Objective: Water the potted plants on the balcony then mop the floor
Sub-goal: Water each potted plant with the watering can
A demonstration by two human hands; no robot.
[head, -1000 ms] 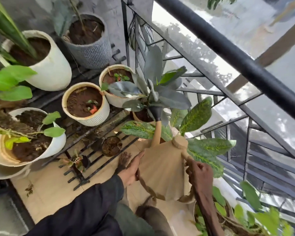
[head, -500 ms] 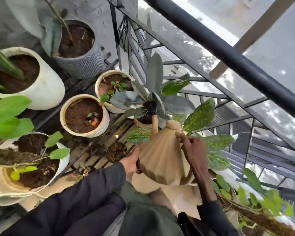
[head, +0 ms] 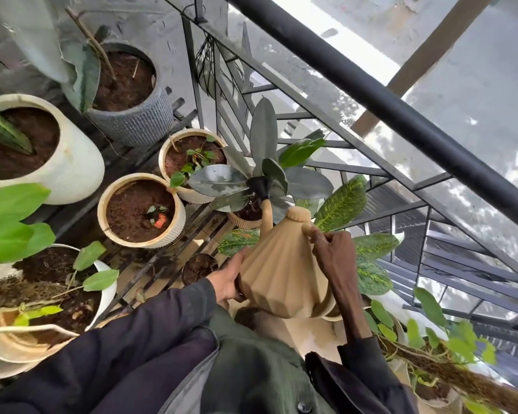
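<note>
The person leans over a row of plants along the balcony edge, tilting a tan ribbed plastic watering can point(head: 278, 273) forward with both hands. The right hand point(head: 335, 258) grips the can near its top, fingers curled over the handle just beside the round cap. The left hand point(head: 228, 282) lies flat against the can's lower left side, fingers straight and pressing on the ribs, so the two hands sit apart with the can's body between them. The can's thin neck rises to a black funnel-shaped spout head point(head: 259, 186), which sits among the dark grey-green leaves of a rubber plant point(head: 305, 183) in a small beige ribbed pot point(head: 243, 224). I cannot tell whether water is coming out. Yellow-speckled green leaves point(head: 341, 201) spread just behind and to the right of the can. To the left, on a black slatted metal rack point(head: 150, 264), stand two cream ribbed pots of brown soil, the nearer cream pot point(head: 102, 210) holding a tiny seedling and the farther cream pot point(head: 162, 153) a few small green leaves. Beyond them are a grey textured pot point(head: 138, 124) and a large white pot point(head: 75, 165). A small black pot point(head: 199, 265) sits low on the rack near the left hand. A black metal railing point(head: 371, 94) runs diagonally across on the right.
</note>
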